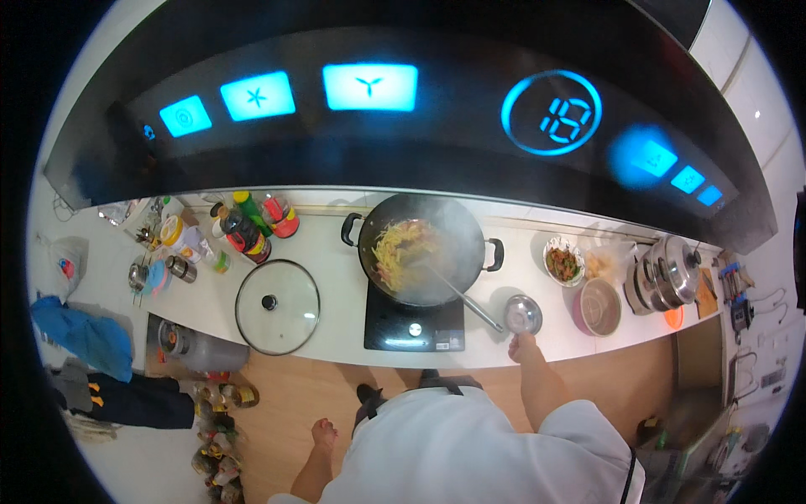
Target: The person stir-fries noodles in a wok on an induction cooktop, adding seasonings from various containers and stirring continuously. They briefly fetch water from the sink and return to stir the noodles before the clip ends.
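Observation:
My right hand grips the near rim of a small stainless steel bowl at the counter's front, right of the wok. Down by my left side, over the floor, my left hand hangs with curled fingers and nothing visible in it. A black two-handled wok sits on a black induction cooker. Steam rises from yellow food strips with reddish bits inside it. A metal-handled spatula leans in the wok, its handle over the near right rim; steam blurs its blade.
A glass lid lies left of the cooker, near sauce bottles. Rightward are a plate of cooked food, a pink-sided bowl and a steamer pot. A range hood overhangs the counter. Bottles crowd the floor at left.

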The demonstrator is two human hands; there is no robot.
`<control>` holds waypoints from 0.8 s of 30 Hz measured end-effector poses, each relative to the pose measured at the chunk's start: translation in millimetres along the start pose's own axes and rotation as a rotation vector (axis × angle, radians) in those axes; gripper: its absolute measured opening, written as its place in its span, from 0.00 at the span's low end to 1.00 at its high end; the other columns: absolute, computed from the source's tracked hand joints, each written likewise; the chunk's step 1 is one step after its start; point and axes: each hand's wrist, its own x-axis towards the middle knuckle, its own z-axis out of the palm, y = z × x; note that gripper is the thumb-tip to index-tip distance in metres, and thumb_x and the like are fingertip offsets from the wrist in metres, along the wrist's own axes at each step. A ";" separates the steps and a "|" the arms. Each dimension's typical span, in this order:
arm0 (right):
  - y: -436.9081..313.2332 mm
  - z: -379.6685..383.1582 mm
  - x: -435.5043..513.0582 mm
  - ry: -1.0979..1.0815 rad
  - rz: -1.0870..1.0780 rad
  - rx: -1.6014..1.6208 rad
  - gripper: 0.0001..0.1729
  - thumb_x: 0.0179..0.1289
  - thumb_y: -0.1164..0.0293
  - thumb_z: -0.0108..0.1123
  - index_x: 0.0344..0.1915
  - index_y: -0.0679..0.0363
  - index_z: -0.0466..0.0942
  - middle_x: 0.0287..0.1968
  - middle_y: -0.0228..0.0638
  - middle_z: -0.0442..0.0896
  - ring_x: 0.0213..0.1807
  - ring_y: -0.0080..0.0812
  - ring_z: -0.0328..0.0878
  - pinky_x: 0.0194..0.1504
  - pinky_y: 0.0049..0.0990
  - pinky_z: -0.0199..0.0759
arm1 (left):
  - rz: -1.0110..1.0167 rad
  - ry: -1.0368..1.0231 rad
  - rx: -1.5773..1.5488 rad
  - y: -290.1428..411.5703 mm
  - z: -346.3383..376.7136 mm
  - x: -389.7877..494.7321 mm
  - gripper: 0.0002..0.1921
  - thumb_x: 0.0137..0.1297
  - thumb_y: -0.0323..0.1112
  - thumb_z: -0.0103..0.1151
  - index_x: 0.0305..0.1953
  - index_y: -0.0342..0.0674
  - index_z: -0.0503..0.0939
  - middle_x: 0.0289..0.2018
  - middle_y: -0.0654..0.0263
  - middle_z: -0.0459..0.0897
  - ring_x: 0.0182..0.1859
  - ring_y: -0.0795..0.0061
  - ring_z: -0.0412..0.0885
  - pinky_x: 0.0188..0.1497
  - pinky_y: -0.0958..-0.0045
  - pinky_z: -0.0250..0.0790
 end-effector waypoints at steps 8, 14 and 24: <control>-7.3 -21.9 -19.3 -0.120 -0.050 -0.232 0.26 0.71 0.46 0.46 0.31 0.58 0.74 0.20 0.28 0.70 0.17 0.24 0.64 0.16 0.23 0.55 | -0.060 -0.019 -0.091 -24.5 -16.0 -11.0 0.09 0.73 0.31 0.45 0.43 0.32 0.74 0.27 0.65 0.73 0.24 0.73 0.70 0.25 0.69 0.69; -36.6 43.2 -146.5 -0.244 -1.162 -0.788 0.22 0.69 0.53 0.53 0.49 0.60 0.75 0.32 0.36 0.79 0.31 0.36 0.79 0.28 0.34 0.71 | -0.054 -0.216 -0.152 -59.7 -79.7 30.4 0.05 0.70 0.27 0.45 0.36 0.41 0.72 0.23 0.69 0.69 0.22 0.74 0.66 0.20 0.68 0.62; -38.4 128.6 -307.1 0.273 -1.470 -1.673 0.15 0.63 0.62 0.60 0.40 0.63 0.75 0.33 0.48 0.83 0.34 0.51 0.84 0.34 0.45 0.78 | -0.050 -0.102 0.185 29.8 -133.2 89.4 0.14 0.69 0.26 0.46 0.54 0.37 0.75 0.33 0.61 0.78 0.26 0.68 0.76 0.26 0.68 0.73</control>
